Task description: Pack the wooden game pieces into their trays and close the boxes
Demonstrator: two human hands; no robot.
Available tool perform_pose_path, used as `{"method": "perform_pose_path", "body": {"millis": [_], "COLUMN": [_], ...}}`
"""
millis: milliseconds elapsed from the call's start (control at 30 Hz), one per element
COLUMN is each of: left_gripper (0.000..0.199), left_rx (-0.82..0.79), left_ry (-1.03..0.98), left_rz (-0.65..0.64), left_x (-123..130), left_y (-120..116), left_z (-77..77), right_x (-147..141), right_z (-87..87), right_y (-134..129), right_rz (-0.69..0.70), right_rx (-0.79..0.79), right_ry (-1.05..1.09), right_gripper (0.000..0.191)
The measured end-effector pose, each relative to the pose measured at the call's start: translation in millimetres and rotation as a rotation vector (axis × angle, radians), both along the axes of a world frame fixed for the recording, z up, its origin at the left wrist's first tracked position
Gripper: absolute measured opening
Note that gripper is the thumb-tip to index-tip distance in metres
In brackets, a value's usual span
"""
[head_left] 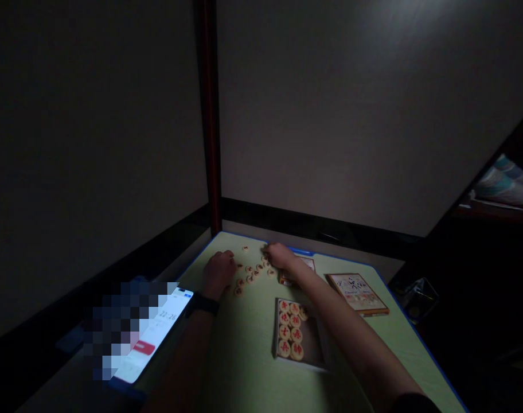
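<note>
Round wooden chess pieces (pixel 250 279) lie scattered on the green table (pixel 244 355) between my hands. My left hand (pixel 219 271) is at the left of the scatter, beside some pieces; its fingers are too dark and small to read. At the far end of the scatter my right hand (pixel 279 254) has its fingertips down at the pieces, and whether it grips one is unclear. An open box (pixel 317 344) below my right forearm holds several red-marked pieces (pixel 296 334) in two columns and a further piece (pixel 303 313) at its upper right.
A printed box lid (pixel 358 293) lies at the right of the table. Another printed box (pixel 307 265) sits partly behind my right forearm. A lit phone (pixel 158 332) is at the left edge. Walls (pixel 322 115) rise behind the table.
</note>
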State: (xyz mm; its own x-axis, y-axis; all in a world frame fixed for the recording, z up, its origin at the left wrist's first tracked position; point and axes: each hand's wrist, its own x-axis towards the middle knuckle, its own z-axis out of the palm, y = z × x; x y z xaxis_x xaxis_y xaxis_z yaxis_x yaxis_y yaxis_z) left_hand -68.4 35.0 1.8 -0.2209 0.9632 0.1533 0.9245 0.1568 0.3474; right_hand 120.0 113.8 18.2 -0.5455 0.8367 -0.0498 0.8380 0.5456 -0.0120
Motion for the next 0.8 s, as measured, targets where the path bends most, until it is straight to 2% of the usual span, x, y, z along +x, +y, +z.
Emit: {"method": "perform_pose_path", "body": {"millis": [133, 267, 433, 500, 600, 800], "left_gripper": [0.035, 0.035, 0.033, 0.032, 0.031, 0.028], "left_rx": [-0.027, -0.047, -0.01, 0.006, 0.011, 0.082], "left_ry": [-0.011, -0.011, -0.007, -0.01, -0.015, -0.005], "left_rz": [0.025, 0.016, 0.019, 0.016, 0.01, -0.005], "left_x": [2, 3, 4, 5, 9, 12], "left_y": [-1, 0, 2, 1, -1, -4], "left_z": [1.4, -1.2, -5.8, -5.4, -2.1, -0.7], "right_x": [2, 4, -8, -18, -29, -32], "right_z": [0.3, 9.6, 20.8, 19.3, 13.7, 3.8], "right_y": [0, -6, -33, -47, -61, -70], "right_rz": [-0.024, -0.002, 0.206, 0.301, 0.369, 0.354], "right_rx": [0.001, 0.027, 0.027, -0.009, -0.034, -0.004], "right_ry": [-0.025, -0.014, 0.061, 0.058, 0.027, -0.039], "right_gripper": [0.029, 0.031, 0.025, 0.022, 0.022, 0.03]}}
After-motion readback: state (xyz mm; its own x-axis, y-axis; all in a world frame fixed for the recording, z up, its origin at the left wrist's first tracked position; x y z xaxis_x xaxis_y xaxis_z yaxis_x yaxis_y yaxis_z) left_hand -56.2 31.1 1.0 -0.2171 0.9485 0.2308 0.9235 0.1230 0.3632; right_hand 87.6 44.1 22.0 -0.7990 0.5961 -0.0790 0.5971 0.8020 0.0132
